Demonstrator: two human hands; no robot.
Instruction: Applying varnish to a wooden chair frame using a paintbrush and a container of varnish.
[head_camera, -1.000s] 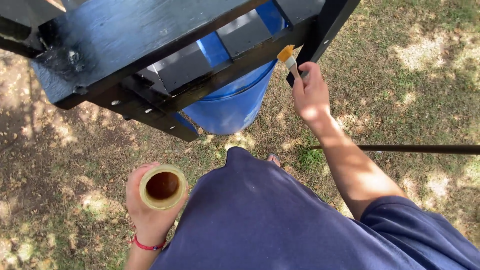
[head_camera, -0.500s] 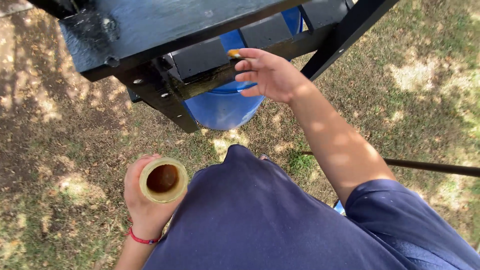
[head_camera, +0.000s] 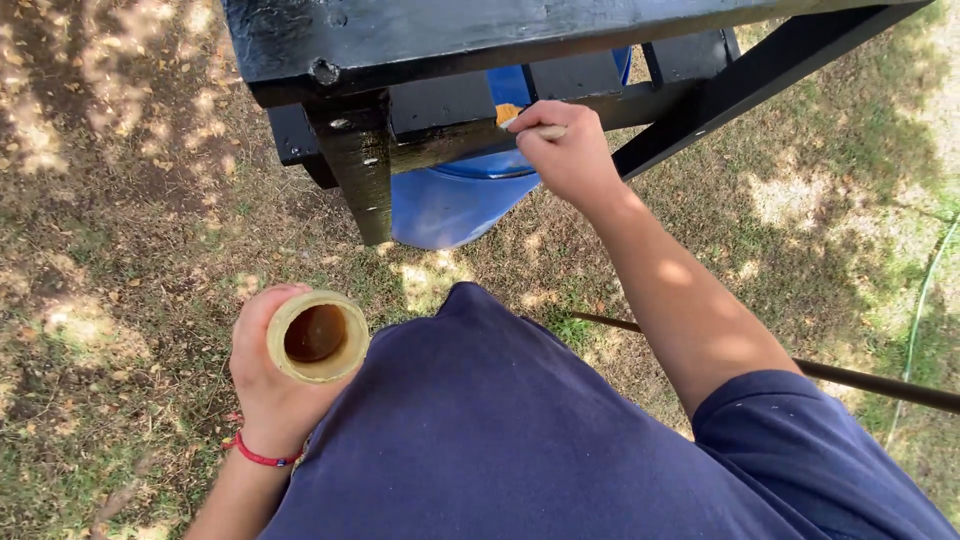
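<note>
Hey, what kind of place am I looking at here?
Most likely a yard or garden, outdoors. The ground is patchy grass and bare soil with dappled sunlight, a blue barrel stands on it under a black painted wooden frame, and what looks like a hose trails through the grass.

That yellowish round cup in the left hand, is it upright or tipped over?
Upright: the yellowish round cup shows its open mouth to the camera, brown liquid inside, left hand gripping it.
</note>
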